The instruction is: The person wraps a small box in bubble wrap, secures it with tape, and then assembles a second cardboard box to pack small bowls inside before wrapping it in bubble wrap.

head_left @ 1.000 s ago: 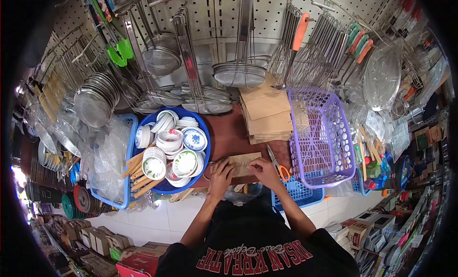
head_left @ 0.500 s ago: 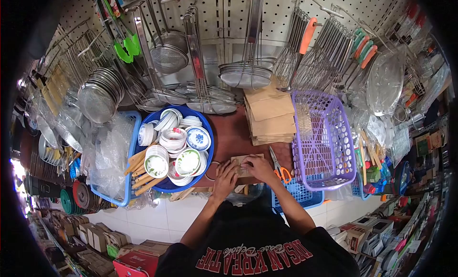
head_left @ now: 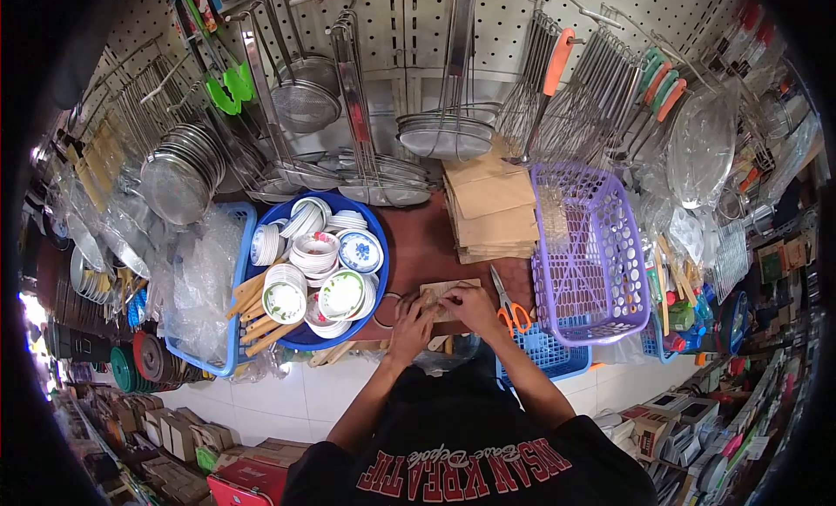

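**Both hands pressing a brown paper piece at the counter edge**

Pegboard of strainers and whisks behind. On the counter (head_left: 418, 236), left hand (head_left: 409, 314) and right hand (head_left: 475, 306) pin down a folded brown paper piece (head_left: 444, 293), fingers curled on it, keeping it flat. Scissors (head_left: 507, 304) lie just beside, within reach.

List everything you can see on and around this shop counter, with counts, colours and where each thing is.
Folded brown paper parcel: one, counter's front edge, under both hands.
Orange-handled scissors: one, right of parcel.
Brown paper sheets: one stack, behind parcel.
Round blue tub: one, left, holding many patterned white bowls.
Purple plastic basket: one, right.
Blue crate: one, far left, with wooden utensils.
Steel strainers and whisks: many, hung on pegboard.
Left hand: on parcel.
Right hand: on parcel.
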A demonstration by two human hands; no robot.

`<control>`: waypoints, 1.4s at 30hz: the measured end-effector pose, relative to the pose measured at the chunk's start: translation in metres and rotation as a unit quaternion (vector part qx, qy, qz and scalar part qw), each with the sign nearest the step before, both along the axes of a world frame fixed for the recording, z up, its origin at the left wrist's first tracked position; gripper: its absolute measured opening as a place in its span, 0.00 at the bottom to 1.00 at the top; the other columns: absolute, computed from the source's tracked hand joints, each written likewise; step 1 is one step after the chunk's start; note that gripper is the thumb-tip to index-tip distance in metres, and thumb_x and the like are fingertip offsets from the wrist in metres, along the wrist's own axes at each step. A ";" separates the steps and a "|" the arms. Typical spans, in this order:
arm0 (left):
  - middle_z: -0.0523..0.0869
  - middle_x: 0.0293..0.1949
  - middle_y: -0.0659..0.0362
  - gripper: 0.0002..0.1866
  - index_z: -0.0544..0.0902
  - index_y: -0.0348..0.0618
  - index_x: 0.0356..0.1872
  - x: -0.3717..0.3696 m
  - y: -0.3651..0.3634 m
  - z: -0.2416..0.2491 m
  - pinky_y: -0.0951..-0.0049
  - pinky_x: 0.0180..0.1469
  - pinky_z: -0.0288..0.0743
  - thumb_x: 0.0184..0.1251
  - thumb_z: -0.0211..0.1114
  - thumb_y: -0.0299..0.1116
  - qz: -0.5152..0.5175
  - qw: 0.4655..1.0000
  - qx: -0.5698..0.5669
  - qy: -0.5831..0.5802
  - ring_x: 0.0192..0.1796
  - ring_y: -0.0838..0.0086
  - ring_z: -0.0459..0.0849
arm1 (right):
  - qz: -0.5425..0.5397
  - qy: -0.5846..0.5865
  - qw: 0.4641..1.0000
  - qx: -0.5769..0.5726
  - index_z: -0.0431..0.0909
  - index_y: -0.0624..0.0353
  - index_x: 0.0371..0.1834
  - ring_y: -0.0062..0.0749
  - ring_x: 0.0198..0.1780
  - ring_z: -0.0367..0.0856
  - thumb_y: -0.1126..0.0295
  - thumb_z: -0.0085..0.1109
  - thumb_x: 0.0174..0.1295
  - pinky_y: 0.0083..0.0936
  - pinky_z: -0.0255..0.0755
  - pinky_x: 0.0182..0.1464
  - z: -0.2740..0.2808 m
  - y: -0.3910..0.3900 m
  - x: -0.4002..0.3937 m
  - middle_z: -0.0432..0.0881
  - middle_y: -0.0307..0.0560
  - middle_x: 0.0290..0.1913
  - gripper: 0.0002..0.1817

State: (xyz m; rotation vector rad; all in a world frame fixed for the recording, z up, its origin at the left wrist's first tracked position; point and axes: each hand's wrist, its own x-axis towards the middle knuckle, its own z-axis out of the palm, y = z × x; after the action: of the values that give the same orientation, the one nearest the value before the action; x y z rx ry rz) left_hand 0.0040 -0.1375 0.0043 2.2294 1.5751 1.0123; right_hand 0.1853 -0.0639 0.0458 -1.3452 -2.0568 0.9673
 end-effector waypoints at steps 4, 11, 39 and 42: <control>0.73 0.69 0.52 0.17 0.84 0.47 0.54 -0.002 0.000 0.000 0.48 0.69 0.64 0.64 0.64 0.24 -0.009 1.000 -0.011 -0.003 0.68 0.48 0.70 | -0.032 0.021 0.999 0.014 0.84 0.61 0.37 0.47 0.40 0.86 0.66 0.71 0.58 0.37 0.80 0.44 -0.001 0.000 -0.003 0.85 0.51 0.37 0.11; 0.73 0.69 0.51 0.14 0.86 0.46 0.52 0.002 -0.003 0.002 0.50 0.70 0.63 0.67 0.63 0.25 0.001 0.997 -0.039 -0.064 0.70 0.49 0.70 | -0.062 0.053 0.996 0.041 0.80 0.62 0.38 0.44 0.36 0.83 0.70 0.75 0.54 0.37 0.78 0.42 -0.015 0.006 -0.003 0.84 0.50 0.34 0.14; 0.75 0.68 0.50 0.15 0.86 0.46 0.54 0.003 -0.008 0.010 0.54 0.65 0.75 0.66 0.69 0.29 0.003 0.993 -0.052 -0.105 0.66 0.49 0.76 | -0.055 -0.031 0.982 0.178 0.83 0.56 0.48 0.46 0.47 0.83 0.65 0.68 0.62 0.41 0.77 0.47 0.012 0.003 0.014 0.85 0.47 0.43 0.13; 0.75 0.68 0.50 0.17 0.84 0.46 0.55 0.004 -0.009 0.007 0.54 0.65 0.75 0.65 0.69 0.29 0.008 0.995 -0.054 -0.082 0.67 0.49 0.76 | -0.027 -0.068 0.965 0.251 0.85 0.52 0.50 0.47 0.53 0.81 0.57 0.70 0.60 0.47 0.73 0.55 0.019 0.009 0.011 0.85 0.43 0.47 0.18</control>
State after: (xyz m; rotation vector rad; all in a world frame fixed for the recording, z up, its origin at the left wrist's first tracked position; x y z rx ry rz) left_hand 0.0079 -0.1469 0.0114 2.0113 1.5401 1.0597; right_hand 0.1959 -0.0554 0.0648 -1.2059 -2.1561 0.2968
